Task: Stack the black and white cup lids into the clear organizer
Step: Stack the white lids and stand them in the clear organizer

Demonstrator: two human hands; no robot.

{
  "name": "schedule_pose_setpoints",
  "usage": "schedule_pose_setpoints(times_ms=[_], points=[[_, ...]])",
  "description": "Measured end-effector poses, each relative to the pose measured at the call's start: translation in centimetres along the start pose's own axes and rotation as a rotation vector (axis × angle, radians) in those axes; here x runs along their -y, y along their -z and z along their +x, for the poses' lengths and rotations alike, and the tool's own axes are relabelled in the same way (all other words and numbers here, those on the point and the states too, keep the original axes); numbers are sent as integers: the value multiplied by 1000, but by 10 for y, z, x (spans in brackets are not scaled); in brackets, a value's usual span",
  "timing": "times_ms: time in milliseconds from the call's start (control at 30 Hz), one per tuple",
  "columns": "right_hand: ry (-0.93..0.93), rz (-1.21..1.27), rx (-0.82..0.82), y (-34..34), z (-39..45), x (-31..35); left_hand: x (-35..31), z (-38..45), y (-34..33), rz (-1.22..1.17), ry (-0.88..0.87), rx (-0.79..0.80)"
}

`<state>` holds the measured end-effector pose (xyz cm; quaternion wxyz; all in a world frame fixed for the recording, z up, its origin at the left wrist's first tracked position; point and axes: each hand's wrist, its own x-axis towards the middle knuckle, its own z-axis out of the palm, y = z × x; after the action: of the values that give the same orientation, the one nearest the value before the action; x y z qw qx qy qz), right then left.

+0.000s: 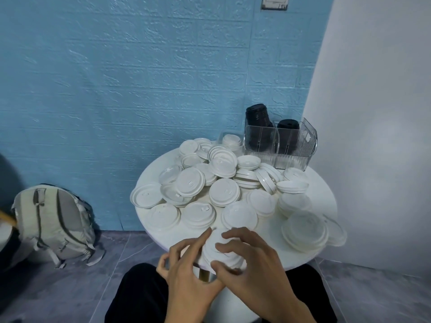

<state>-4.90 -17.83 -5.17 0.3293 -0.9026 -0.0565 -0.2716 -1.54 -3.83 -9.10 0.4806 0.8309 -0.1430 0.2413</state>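
No writing or brand could be read on anything in front of me. A gray backpack (53,223) leaned against the blue brick-textured wall (116,89) to my left, on the gray floor (88,287). The round white table (312,255) was crowded with loose white lids (224,192), heaped across most of its top between me and the clear organizer (279,145), which stood at the far right edge. Two stacks of black lids (257,122) already sat in its compartments.

At the near edge of the table I held a short stack of white lids (221,250) between both hands. My left hand (189,271) cupped its left side with fingers curled against the rim; my right hand (251,264) curled round it from the right, thumb under and fingertips on top. The organizer stood well apart from the stack.
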Motion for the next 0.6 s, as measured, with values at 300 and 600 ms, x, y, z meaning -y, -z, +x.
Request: schedule_pose_setpoints(times_ms=[300,600], points=[[48,-111,-30,-5,-2,-4,0,-3,-4,6,20,19],[125,-132,-34,-3,-3,-4,-2,-3,-5,-26,-13,15]])
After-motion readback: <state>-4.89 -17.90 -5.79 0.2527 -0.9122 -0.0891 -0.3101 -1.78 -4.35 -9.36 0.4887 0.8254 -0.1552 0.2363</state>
